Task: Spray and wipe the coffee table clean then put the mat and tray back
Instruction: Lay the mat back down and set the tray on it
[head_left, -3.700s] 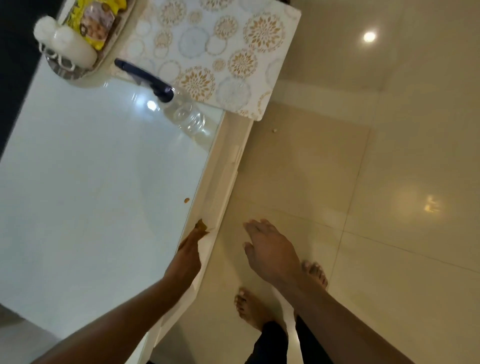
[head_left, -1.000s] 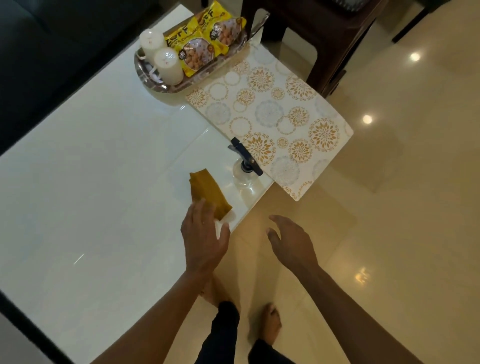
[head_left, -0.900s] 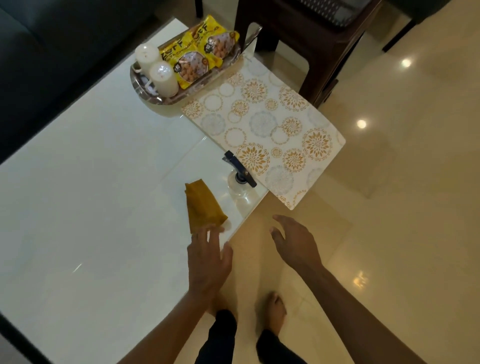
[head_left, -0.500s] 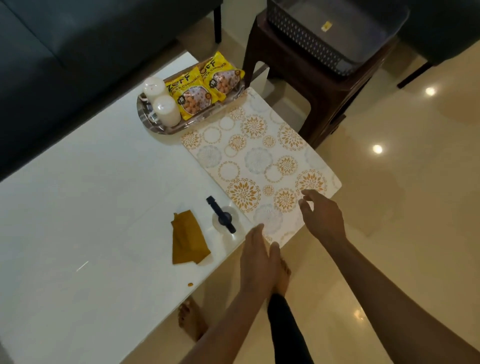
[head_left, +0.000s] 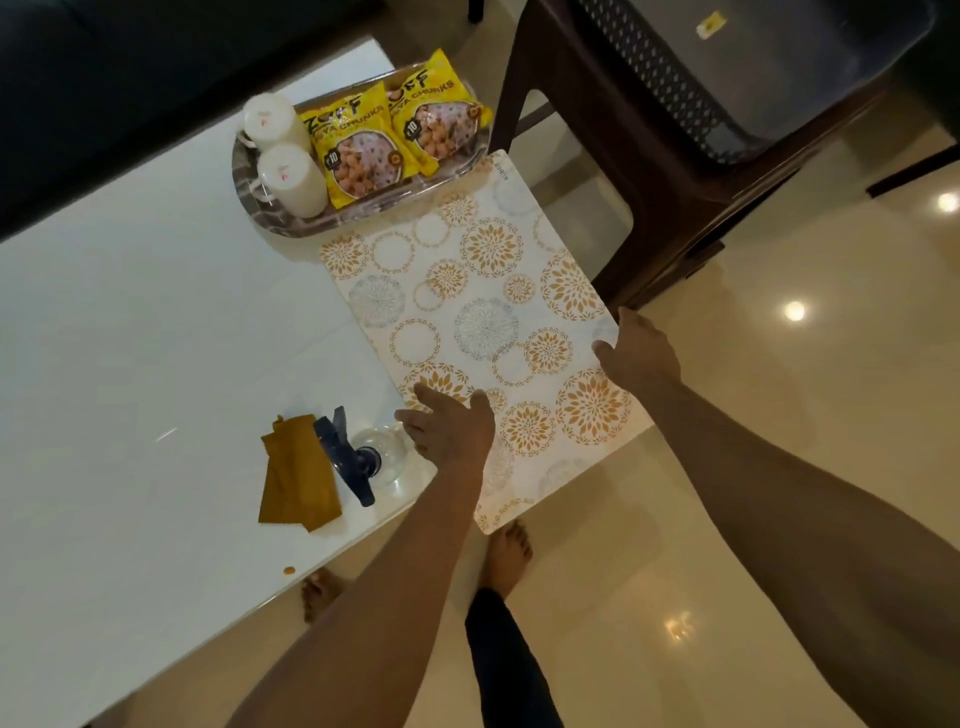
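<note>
The white coffee table (head_left: 130, 338) fills the left. A floral mat (head_left: 483, 322) lies across its right end and overhangs the edge toward me. My right hand (head_left: 639, 353) grips the mat's right edge, thumb on top. Fingers spread, my left hand (head_left: 452, 431) is open over the mat's near left part. A clear spray bottle (head_left: 382, 457) with a dark nozzle stands just left of that hand. Beside the bottle lies a folded mustard cloth (head_left: 296, 478). Behind the mat, a silver tray (head_left: 291, 221) holds two white candles and two yellow snack packets.
A small brown crumb (head_left: 289, 570) sits near the table's front edge. A dark brown stool (head_left: 649, 171) with a dark basket (head_left: 753, 67) on it stands right behind the mat. A dark sofa (head_left: 104, 78) runs along the far side. My bare feet are on the glossy tiled floor.
My left hand let go of the cloth and moved right onto the mat. My right hand reached forward and took the mat's right edge. The view has swung toward the mat and tray.
</note>
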